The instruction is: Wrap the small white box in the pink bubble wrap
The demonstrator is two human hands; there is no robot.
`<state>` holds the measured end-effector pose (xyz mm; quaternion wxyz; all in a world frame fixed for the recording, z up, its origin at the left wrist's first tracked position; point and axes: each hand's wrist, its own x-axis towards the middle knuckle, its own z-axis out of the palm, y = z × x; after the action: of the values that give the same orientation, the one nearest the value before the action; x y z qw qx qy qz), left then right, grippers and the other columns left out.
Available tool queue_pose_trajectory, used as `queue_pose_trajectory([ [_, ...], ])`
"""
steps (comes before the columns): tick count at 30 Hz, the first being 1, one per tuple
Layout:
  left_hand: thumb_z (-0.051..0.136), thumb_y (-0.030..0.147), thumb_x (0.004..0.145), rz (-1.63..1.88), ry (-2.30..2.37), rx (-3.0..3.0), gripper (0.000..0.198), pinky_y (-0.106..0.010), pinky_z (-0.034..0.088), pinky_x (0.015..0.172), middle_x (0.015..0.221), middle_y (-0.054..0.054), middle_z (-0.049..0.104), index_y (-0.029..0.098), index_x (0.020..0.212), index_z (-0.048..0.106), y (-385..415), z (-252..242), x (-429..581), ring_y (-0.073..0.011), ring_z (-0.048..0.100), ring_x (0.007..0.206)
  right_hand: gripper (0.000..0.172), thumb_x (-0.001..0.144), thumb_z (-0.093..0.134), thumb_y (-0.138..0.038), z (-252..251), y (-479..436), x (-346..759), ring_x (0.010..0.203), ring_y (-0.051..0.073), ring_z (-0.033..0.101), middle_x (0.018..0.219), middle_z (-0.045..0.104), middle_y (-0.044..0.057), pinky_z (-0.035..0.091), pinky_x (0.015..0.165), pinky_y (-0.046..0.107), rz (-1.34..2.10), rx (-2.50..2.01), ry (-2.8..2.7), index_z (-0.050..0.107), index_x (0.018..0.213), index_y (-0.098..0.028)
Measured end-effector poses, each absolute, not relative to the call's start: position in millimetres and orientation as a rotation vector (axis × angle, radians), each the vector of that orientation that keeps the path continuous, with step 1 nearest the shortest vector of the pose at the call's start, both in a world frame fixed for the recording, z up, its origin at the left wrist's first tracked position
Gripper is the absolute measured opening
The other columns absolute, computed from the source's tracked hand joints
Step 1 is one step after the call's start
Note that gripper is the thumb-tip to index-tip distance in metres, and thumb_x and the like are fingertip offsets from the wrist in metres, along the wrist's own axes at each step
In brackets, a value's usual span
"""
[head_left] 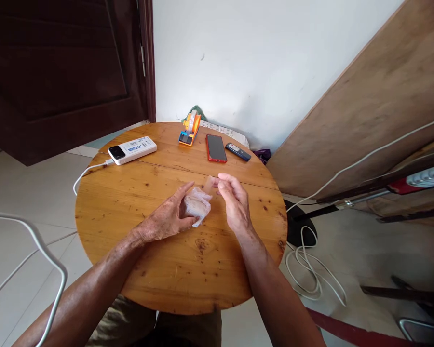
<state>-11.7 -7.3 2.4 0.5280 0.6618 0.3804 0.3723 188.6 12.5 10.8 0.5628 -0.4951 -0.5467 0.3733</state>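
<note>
Plastic-wrapped packet (197, 207) in left hand (164, 220) grip, clear strip (209, 182) in right hand (236, 202) pinch.

- The table (166, 279) stands before the person, with the wall (256, 58) behind it.
- The left hand (166, 219) and right hand (235, 202) lie over the table's middle, with the packet (198, 206) between them in the left hand's grasp.
- A strip (210, 182) is pinched by the right hand, just behind the packet.
- The power bank (132, 150) lies at the far left, its cable (88, 169) dropping off the left edge.
- The tape dispenser (190, 128) sits at the far edge.
- The phone (216, 147) lies right of the dispenser, and the handset (238, 152) right of the phone.
- A board (365, 106) leans right of the table.
- A cable coil (311, 270) lies on the floor below the board.
</note>
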Motion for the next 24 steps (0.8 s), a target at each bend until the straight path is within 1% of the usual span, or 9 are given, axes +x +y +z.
queue_pose_trajectory([
  [2,0.072,0.025,0.076,0.921,0.894,1.565,0.089,-0.040,0.051,0.097,0.124,-0.010,0.062,0.021,0.154,0.028,-5.4,-3.1,-11.0,-0.0220,0.064,0.103,0.042,0.082,0.068,-0.046,10.7,12.6,189.3,0.106,0.025,0.067,0.108,0.074,0.006,0.048,0.097,0.044,1.024,-1.169,-1.273,0.060,0.118,-0.025],
  [5,0.071,0.026,0.077,0.950,0.920,1.586,0.090,-0.039,0.052,0.093,0.120,-0.010,0.064,0.021,0.154,0.026,-3.3,-8.2,-11.0,-0.0209,0.065,0.099,0.056,0.074,0.076,-0.042,8.9,12.9,188.3,0.108,0.026,0.067,0.113,0.073,0.007,0.048,0.099,0.045,1.179,-1.173,-1.259,0.058,0.125,-0.025],
  [8,0.072,0.022,0.076,0.969,0.993,1.683,0.089,-0.040,0.051,0.096,0.122,-0.010,0.064,0.023,0.154,0.028,-3.6,-7.1,-11.3,-0.0224,0.064,0.103,0.060,0.072,0.077,-0.042,6.4,13.3,184.9,0.108,0.025,0.067,0.109,0.073,0.007,0.050,0.096,0.043,1.268,-1.184,-1.260,0.057,0.126,-0.024],
  [10,0.071,0.020,0.076,0.990,0.998,1.800,0.089,-0.044,0.048,0.102,0.131,-0.010,0.060,0.028,0.154,0.028,-4.7,-5.0,-11.3,-0.0252,0.061,0.114,0.058,0.072,0.077,-0.044,5.9,13.1,182.6,0.101,0.024,0.069,0.102,0.074,0.006,0.052,0.091,0.041,1.261,-1.185,-1.265,0.059,0.124,-0.024],
  [12,0.070,0.018,0.077,1.000,0.983,1.927,0.092,-0.047,0.045,0.107,0.139,-0.009,0.055,0.032,0.155,0.025,-6.1,-3.3,-10.9,-0.0277,0.056,0.123,0.052,0.074,0.076,-0.045,6.7,12.7,181.1,0.090,0.022,0.069,0.093,0.074,0.004,0.054,0.084,0.037,1.207,-1.177,-1.269,0.061,0.119,-0.024],
  [14,0.069,0.014,0.076,0.987,0.972,2.015,0.095,-0.049,0.044,0.108,0.142,-0.010,0.053,0.034,0.156,0.021,-7.6,-2.4,-10.5,-0.0295,0.053,0.128,0.043,0.075,0.075,-0.044,8.3,12.2,180.4,0.080,0.019,0.068,0.087,0.073,0.002,0.054,0.076,0.034,1.144,-1.158,-1.262,0.065,0.112,-0.024],
  [17,0.068,0.013,0.077,0.948,0.967,2.022,0.096,-0.047,0.044,0.107,0.143,-0.011,0.051,0.032,0.157,0.020,-9.7,-2.5,-9.7,-0.0303,0.052,0.129,0.029,0.075,0.074,-0.040,10.9,11.7,179.9,0.072,0.016,0.064,0.086,0.072,0.001,0.051,0.066,0.030,1.060,-1.135,-1.241,0.068,0.098,-0.023],
  [21,0.076,0.025,0.076,0.952,0.897,1.825,0.099,-0.047,0.042,0.109,0.149,-0.011,0.044,0.032,0.157,0.019,-11.3,-3.6,-9.5,-0.0310,0.048,0.132,0.021,0.076,0.072,-0.037,13.3,12.3,180.8,0.064,0.013,0.057,0.079,0.069,0.000,0.044,0.057,0.026,0.958,-1.143,-1.216,0.069,0.091,-0.022],
  [24,0.076,0.041,0.079,0.932,0.822,1.542,0.100,-0.044,0.046,0.103,0.150,-0.015,0.040,0.028,0.157,0.015,-9.7,-1.9,-10.9,-0.0309,0.050,0.131,0.020,0.076,0.071,-0.037,13.8,14.0,183.2,0.061,0.013,0.053,0.072,0.066,-0.001,0.043,0.055,0.026,0.938,-1.126,-1.170,0.069,0.089,-0.022],
])
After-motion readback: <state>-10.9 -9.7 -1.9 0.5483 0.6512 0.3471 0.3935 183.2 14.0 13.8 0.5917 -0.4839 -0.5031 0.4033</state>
